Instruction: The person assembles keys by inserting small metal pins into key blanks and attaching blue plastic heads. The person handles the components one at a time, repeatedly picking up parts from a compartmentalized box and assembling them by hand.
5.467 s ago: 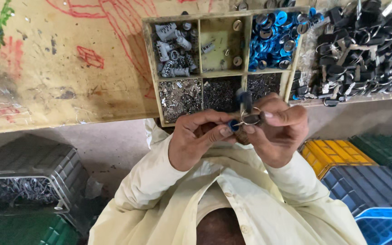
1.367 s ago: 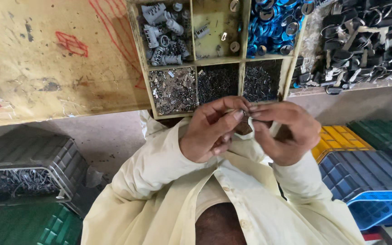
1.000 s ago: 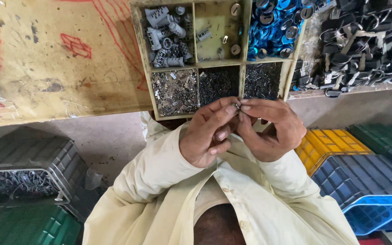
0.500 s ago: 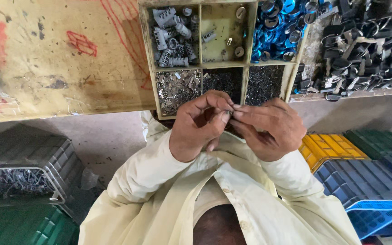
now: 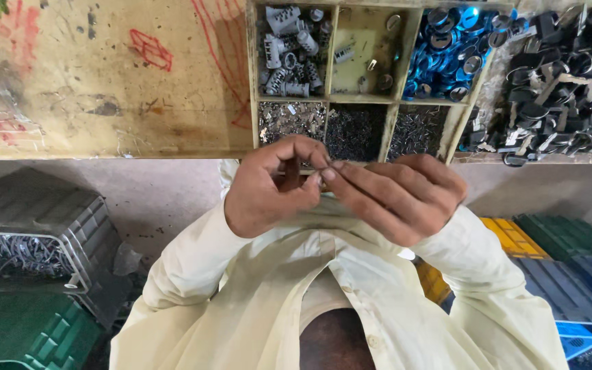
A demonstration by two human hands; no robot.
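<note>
Just below the near edge of the desk (image 5: 104,103), in the head view, the left hand (image 5: 272,188) and right hand (image 5: 395,195) meet fingertip to fingertip, close to the chest where fine work is easy to see. Both sets of fingers are pinched together at the meeting point; whatever small part they grip is hidden between them. Right behind them sits a wooden divided tray (image 5: 330,103) of small metal parts, with blue rings (image 5: 447,51) and black pieces (image 5: 563,75) further right, all within easy reach.
</note>
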